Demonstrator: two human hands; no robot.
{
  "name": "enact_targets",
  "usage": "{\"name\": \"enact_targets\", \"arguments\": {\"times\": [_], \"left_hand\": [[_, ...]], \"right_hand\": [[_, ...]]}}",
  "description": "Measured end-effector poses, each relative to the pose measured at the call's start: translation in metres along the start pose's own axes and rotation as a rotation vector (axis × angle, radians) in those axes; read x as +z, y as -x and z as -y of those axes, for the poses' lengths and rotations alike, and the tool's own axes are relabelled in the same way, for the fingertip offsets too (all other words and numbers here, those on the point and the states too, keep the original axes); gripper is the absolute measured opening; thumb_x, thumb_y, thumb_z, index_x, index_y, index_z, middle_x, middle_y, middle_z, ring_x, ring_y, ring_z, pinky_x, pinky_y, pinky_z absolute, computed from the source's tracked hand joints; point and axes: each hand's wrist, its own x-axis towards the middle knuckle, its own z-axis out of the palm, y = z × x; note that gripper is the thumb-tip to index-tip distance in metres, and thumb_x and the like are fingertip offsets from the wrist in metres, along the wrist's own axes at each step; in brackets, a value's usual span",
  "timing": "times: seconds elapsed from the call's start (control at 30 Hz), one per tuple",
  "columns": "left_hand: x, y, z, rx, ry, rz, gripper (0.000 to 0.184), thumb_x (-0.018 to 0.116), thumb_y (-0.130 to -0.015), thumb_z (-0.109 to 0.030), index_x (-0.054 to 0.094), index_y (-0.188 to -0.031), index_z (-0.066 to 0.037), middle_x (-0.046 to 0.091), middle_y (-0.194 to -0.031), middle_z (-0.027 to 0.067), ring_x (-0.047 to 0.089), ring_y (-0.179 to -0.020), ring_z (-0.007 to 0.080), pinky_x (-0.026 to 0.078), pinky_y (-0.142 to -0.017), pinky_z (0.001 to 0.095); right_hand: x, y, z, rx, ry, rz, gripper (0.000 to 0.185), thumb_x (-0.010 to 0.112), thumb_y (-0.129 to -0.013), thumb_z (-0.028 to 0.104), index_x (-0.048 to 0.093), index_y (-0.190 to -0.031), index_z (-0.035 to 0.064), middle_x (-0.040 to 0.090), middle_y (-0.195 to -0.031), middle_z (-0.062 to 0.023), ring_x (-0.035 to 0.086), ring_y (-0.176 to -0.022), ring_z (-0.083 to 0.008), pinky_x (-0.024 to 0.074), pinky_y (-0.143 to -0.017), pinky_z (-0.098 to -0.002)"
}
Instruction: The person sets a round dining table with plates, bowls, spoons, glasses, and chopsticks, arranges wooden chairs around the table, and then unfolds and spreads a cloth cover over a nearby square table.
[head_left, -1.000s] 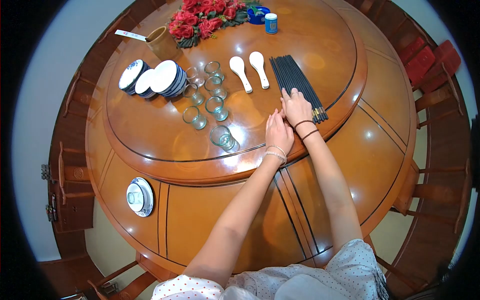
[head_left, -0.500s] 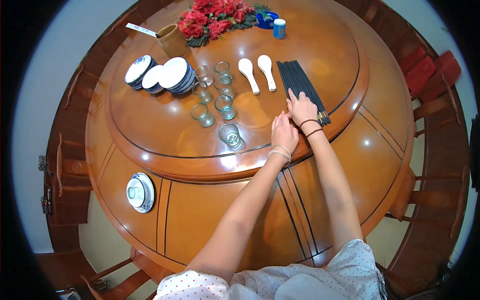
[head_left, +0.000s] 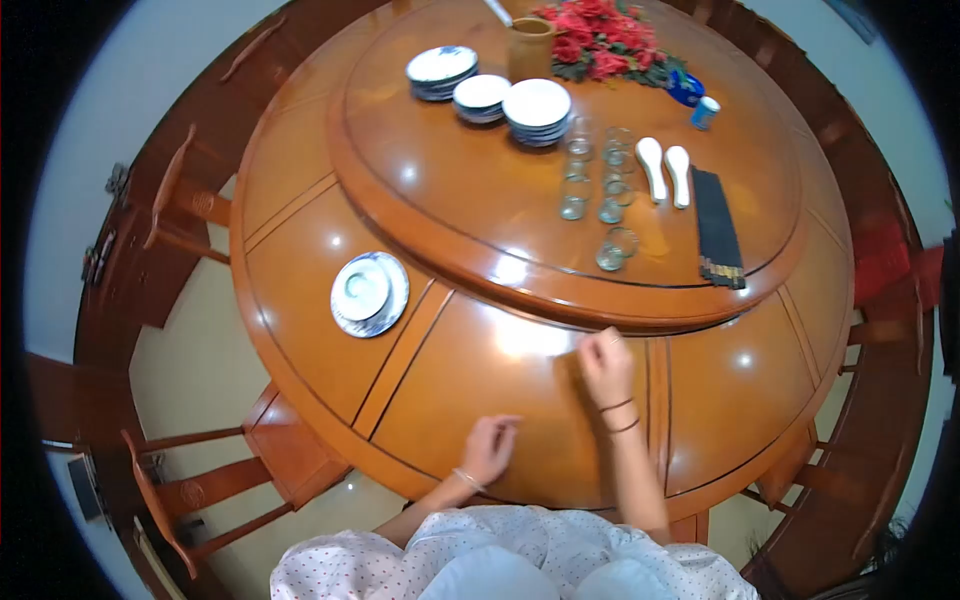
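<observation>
My left hand is low over the near part of the round wooden table, its fingers loosely apart and nothing in them. Further forward and to the right, my right hand is curled closed just short of the turntable's edge; it is slightly blurred, and no object shows in it. Beyond it on the turntable lies a row of black chopsticks. Two white spoons lie to the left of the chopsticks, and several clear glasses stand further left.
Stacked dishes stand at the turntable's back left, by a brown holder. Red flowers, a blue bowl and a blue-and-white container are behind. A plate with smaller tableware sits at left. Wooden chairs surround the table.
Both hands have left the chopsticks and come back toward my body. The right hand has curled up. The view has turned left, so the table items appear further right.
</observation>
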Motion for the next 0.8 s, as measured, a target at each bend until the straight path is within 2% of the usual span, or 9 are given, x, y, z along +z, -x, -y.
{"name": "enact_targets", "arguments": {"times": [0.07,0.2,0.33,0.4,0.53,0.6,0.7,0.73,0.8], "left_hand": [[-0.054,0.003,0.029,-0.2,0.041,-0.225,0.012,0.048,-0.083,-0.009,0.048,-0.091,0.0,0.057,-0.078,0.009,0.053,-0.069,0.0144,0.044,-0.062,0.0261],[-0.142,-0.036,0.102,-0.365,0.417,-0.498,0.034,0.042,-0.088,-0.019,0.029,-0.113,0.0,0.055,-0.073,0.0085,0.051,-0.06,0.0104,0.043,-0.054,0.0214],[-0.217,-0.096,0.152,-0.585,0.47,-0.286,0.05,0.039,-0.088,-0.03,0.016,-0.122,0.0,0.057,-0.075,0.0134,0.054,-0.049,0.0144,0.045,-0.04,0.0242],[-0.239,-0.116,0.167,-0.67,0.56,-0.084,0.053,0.038,-0.088,-0.033,0.013,-0.123,-0.002,0.058,-0.08,0.0184,0.059,-0.054,0.0206,0.047,-0.039,0.0273],[-0.247,-0.143,0.178,-0.69,0.697,0.153,0.056,0.035,-0.089,-0.029,0.001,-0.125,-0.003,0.057,-0.083,0.022,0.061,-0.06,0.0279,0.05,-0.04,0.0342],[-0.241,-0.151,0.19,-0.681,0.736,0.238,0.053,0.034,-0.089,-0.027,0.001,-0.124,-0.003,0.057,-0.085,0.023,0.061,-0.061,0.0289,0.051,-0.041,0.0347],[-0.239,-0.155,0.198,-0.652,0.748,0.35,0.044,0.032,-0.089,-0.021,0.005,-0.118,-0.004,0.055,-0.089,0.0251,0.061,-0.063,0.0301,0.052,-0.043,0.034],[-0.239,-0.155,0.197,-0.658,0.743,0.317,0.04,0.033,-0.089,-0.019,0.008,-0.116,-0.004,0.054,-0.09,0.0251,0.061,-0.063,0.0299,0.052,-0.042,0.0331],[-0.243,-0.155,0.193,-0.678,0.745,0.275,0.037,0.034,-0.088,-0.015,0.013,-0.116,-0.004,0.054,-0.09,0.0238,0.061,-0.063,0.029,0.052,-0.041,0.0316]], "right_hand": [[0.055,0.032,0.044,0.053,-0.067,0.182,0.018,0.058,-0.075,0.018,0.05,-0.068,0.0028,0.052,-0.066,-0.0119,0.053,-0.063,-0.0274,0.0429,-0.056,-0.0347],[0.166,0.034,0.12,-0.035,-0.05,0.249,0.021,0.059,-0.074,0.022,0.051,-0.082,0.004,0.055,-0.079,-0.013,0.053,-0.074,-0.0265,0.044,-0.062,-0.0344],[0.238,-0.018,0.188,-0.193,0.119,0.223,0.051,0.062,-0.069,0.021,0.042,-0.115,0.0098,0.048,-0.109,-0.0135,0.047,-0.096,-0.0274,0.0422,-0.077,-0.0344],[0.268,-0.042,0.202,-0.367,0.476,0.216,0.057,0.06,-0.067,0.019,0.039,-0.12,0.019,0.046,-0.112,-0.0128,0.045,-0.099,-0.0257,0.0419,-0.074,-0.0349],[0.319,-0.064,0.191,-0.333,0.673,0.36,0.038,0.053,-0.072,0.021,0.049,-0.109,0.0186,0.05,-0.103,-0.0115,0.047,-0.095,-0.0232,0.041,-0.072,-0.0332],[0.322,-0.073,0.196,-0.376,0.786,0.582,0.02,0.047,-0.075,0.023,0.055,-0.092,0.0171,0.055,-0.089,-0.0078,0.048,-0.09,-0.0217,0.0401,-0.068,-0.0328],[0.316,-0.081,0.204,-0.337,0.967,0.48,0.013,0.045,-0.077,0.02,0.055,-0.081,0.0112,0.06,-0.074,-0.0047,0.053,-0.08,-0.0194,0.0341,-0.069,-0.0347],[0.302,-0.084,0.21,-0.243,0.894,0.354,0.014,0.053,-0.072,0.02,0.054,-0.081,0.0094,0.06,-0.069,-0.0056,0.054,-0.076,-0.0204,0.0322,-0.069,-0.0333],[0.256,-0.088,0.217,0.115,0.529,0.385,0.039,0.066,-0.064,0.027,0.048,-0.091,0.0048,0.059,-0.079,-0.0122,0.054,-0.083,-0.0262,0.0379,-0.073,-0.0362]]}}
